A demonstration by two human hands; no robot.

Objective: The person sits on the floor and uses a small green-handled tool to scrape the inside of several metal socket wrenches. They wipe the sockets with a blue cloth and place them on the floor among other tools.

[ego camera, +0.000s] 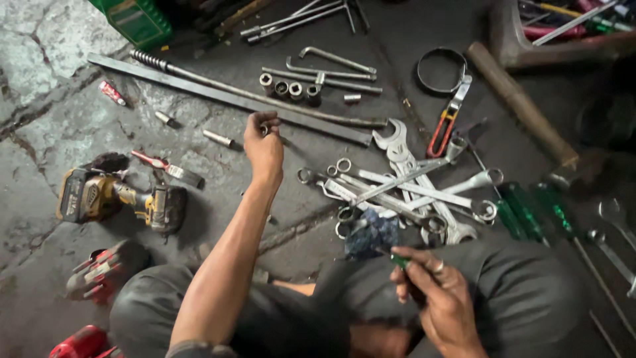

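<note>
My left hand [263, 147] reaches out over the cracked concrete floor and pinches a small metal socket [265, 128] between its fingertips, just in front of a long flat steel bar [225, 98]. A row of similar sockets [289, 87] lies beyond the bar. My right hand [434, 295] rests near my knee, closed around a green-handled tool [399, 260] whose tip is hidden. A pile of combination wrenches [404, 189] lies between the two hands.
A yellow and black cordless impact driver [119, 199] lies at left, with a small brush [169, 169] and red tools [99, 268] nearby. Green screwdrivers [530, 212], a wooden-handled hammer [523, 109], a strap wrench [445, 99] and L-shaped bars [331, 63] lie at right and far.
</note>
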